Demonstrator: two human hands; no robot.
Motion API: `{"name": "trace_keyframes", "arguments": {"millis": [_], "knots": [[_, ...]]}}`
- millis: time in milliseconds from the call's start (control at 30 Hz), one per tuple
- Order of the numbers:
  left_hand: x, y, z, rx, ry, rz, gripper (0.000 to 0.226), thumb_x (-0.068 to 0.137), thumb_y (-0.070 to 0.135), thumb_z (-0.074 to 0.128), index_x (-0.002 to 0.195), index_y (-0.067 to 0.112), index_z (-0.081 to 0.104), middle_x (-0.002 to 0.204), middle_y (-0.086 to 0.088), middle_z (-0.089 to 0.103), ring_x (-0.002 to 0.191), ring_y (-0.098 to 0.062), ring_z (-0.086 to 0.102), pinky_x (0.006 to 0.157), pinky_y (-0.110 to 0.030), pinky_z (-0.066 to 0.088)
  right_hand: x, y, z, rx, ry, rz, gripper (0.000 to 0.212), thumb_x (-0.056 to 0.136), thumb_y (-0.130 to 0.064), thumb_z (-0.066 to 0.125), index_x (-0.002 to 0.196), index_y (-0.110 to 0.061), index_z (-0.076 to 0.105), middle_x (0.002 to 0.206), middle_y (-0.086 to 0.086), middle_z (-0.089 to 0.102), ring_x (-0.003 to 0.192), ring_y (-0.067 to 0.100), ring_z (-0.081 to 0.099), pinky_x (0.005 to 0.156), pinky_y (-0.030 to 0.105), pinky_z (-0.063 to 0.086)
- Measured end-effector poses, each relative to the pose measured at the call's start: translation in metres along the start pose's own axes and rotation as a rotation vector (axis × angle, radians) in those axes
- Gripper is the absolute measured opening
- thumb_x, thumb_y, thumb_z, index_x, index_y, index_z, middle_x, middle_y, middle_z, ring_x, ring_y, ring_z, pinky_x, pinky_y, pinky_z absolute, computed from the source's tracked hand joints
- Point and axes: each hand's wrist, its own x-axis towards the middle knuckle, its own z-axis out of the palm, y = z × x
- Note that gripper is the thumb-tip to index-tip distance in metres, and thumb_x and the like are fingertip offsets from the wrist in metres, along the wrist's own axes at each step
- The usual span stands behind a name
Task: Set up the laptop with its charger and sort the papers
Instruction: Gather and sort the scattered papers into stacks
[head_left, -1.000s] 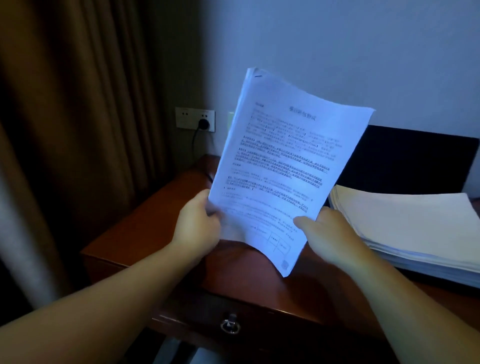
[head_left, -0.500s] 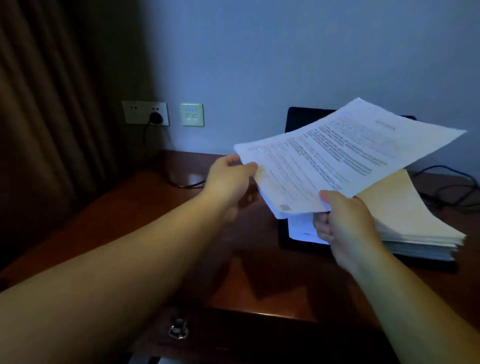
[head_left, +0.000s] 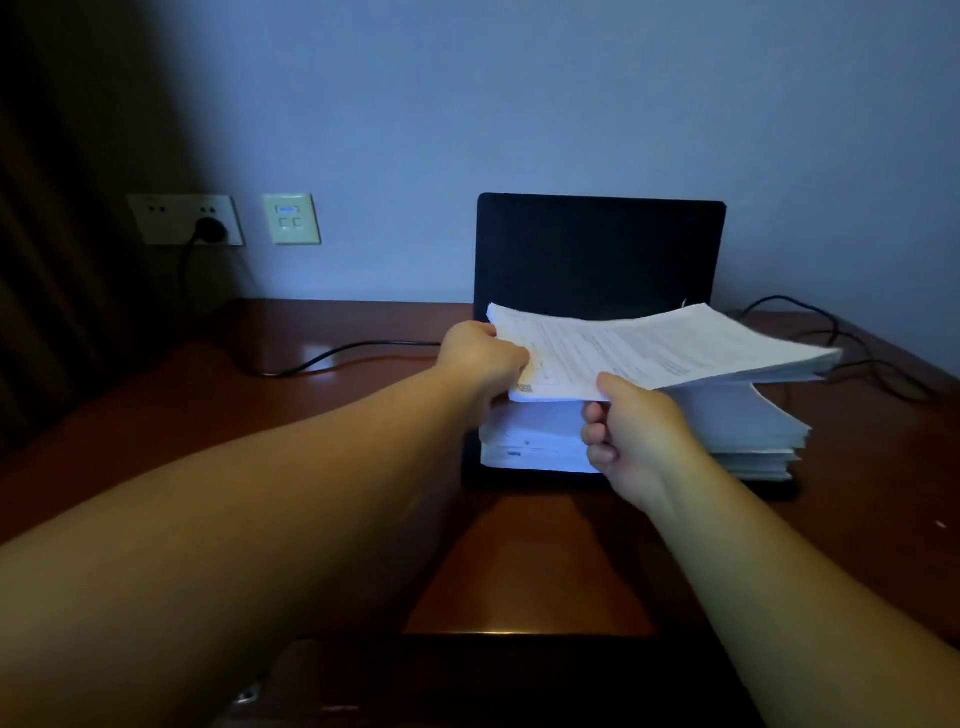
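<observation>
Your left hand (head_left: 480, 356) and right hand (head_left: 631, 426) are both pinching a thin sheaf of printed white papers (head_left: 660, 351), hovering above the thick white paper stack (head_left: 727, 434) at one o'clock, on the open black laptop (head_left: 597, 249).

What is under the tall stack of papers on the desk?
The stack of papers rests on the open laptop; only a dark strip of its base shows. The stack covers its keyboard.
</observation>
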Motion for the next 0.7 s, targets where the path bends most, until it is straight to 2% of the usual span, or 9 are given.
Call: {"name": "trace_keyframes", "arguments": {"millis": [33, 100, 167, 267, 333, 400, 433, 533, 700], "knots": [[0.002, -0.003, 0.001, 0.05, 0.026, 0.005, 0.018, 0.093, 0.002, 0.064, 0.104, 0.016, 0.065, 0.103, -0.007, 0.067, 0.078, -0.019, 0.068, 0.06, -0.027, 0.058, 0.0, 0.0, -0.003, -0.031, -0.035, 0.033, 0.027, 0.106, -0.033, 0.051, 0.095, -0.011, 0.061, 0.057, 0.0, 0.053, 0.04, 0.009, 0.04, 0.035, 0.021, 0.023], [0.006, -0.014, 0.003, 0.171, 0.042, 0.03, 0.052, 0.092, 0.008, 0.067, 0.143, 0.012, 0.055, 0.114, -0.007, 0.065, 0.088, -0.021, 0.066, 0.053, -0.021, 0.048, -0.004, -0.001, -0.013, -0.199, -0.137, 0.081, 0.054, 0.103, -0.055, 0.05, 0.093, -0.005, 0.067, 0.059, 0.002, 0.061, 0.04, 0.011, 0.049, 0.035, 0.02, 0.029], [0.01, -0.024, 0.003, 0.284, 0.048, 0.087, 0.069, 0.09, 0.013, 0.068, 0.154, 0.015, 0.044, 0.131, -0.008, 0.064, 0.098, -0.023, 0.066, 0.059, -0.022, 0.049, -0.007, -0.001, -0.024, -0.436, -0.164, 0.03, 0.062, 0.1, -0.06, 0.05, 0.085, -0.004, 0.07, 0.057, 0.003, 0.065, 0.04, 0.015, 0.053, 0.038, 0.02, 0.034], [0.011, -0.031, 0.002, 0.344, 0.067, 0.152, 0.073, 0.083, 0.011, 0.066, 0.152, 0.022, 0.045, 0.134, -0.006, 0.064, 0.102, -0.026, 0.068, 0.078, -0.034, 0.061, -0.005, -0.002, -0.044, -0.744, 0.072, -0.425, 0.047, 0.096, -0.042, 0.059, 0.069, -0.003, 0.063, 0.051, -0.002, 0.057, 0.048, 0.019, 0.051, 0.048, 0.028, 0.037], [0.01, -0.029, 0.002, 0.433, 0.082, 0.207, 0.077, 0.081, 0.01, 0.065, 0.152, 0.031, 0.042, 0.142, -0.002, 0.06, 0.101, -0.022, 0.063, 0.064, -0.03, 0.059, -0.001, -0.006, -0.056, -0.888, 0.279, -0.706, 0.037, 0.095, -0.034, 0.059, 0.067, -0.008, 0.058, 0.059, -0.002, 0.056, 0.057, 0.017, 0.051, 0.051, 0.026, 0.035], [0.008, -0.027, 0.0, 0.551, 0.078, 0.225, 0.082, 0.08, 0.012, 0.065, 0.153, 0.036, 0.038, 0.144, 0.0, 0.058, 0.101, -0.023, 0.06, 0.057, -0.027, 0.057, 0.006, -0.011, -0.069, -1.012, 0.411, -0.857, 0.019, 0.094, -0.032, 0.061, 0.081, -0.019, 0.063, 0.084, -0.003, 0.064, 0.08, 0.02, 0.058, 0.062, 0.027, 0.04], [0.008, -0.027, 0.0, 0.573, 0.074, 0.211, 0.084, 0.078, 0.011, 0.066, 0.153, 0.036, 0.037, 0.141, -0.002, 0.058, 0.102, -0.027, 0.062, 0.061, -0.034, 0.062, 0.013, -0.013, -0.077, -1.096, 0.464, -0.875, 0.011, 0.094, -0.033, 0.062, 0.095, -0.023, 0.067, 0.104, 0.0, 0.064, 0.099, 0.027, 0.057, 0.076, 0.033, 0.043], [0.007, -0.029, 0.0, 0.47, 0.075, 0.118, 0.081, 0.079, 0.006, 0.066, 0.151, 0.029, 0.037, 0.125, -0.004, 0.06, 0.102, -0.036, 0.065, 0.06, -0.04, 0.063, 0.037, -0.018, -0.101, -1.245, 0.53, -0.682, 0.04, 0.096, -0.044, 0.061, 0.132, -0.027, 0.058, 0.144, 0.01, 0.046, 0.133, 0.036, 0.041, 0.105, 0.05, 0.035], [0.013, -0.033, 0.004, 0.251, 0.047, -0.046, 0.073, 0.084, -0.002, 0.059, 0.147, 0.023, 0.034, 0.114, -0.011, 0.064, 0.118, -0.045, 0.064, 0.04, -0.025, 0.045, 0.055, -0.006, -0.12, -1.118, 0.421, -0.472, 0.052, 0.099, -0.046, 0.053, 0.141, -0.017, 0.054, 0.145, 0.013, 0.047, 0.12, 0.038, 0.054, 0.095, 0.044, 0.046]]}}
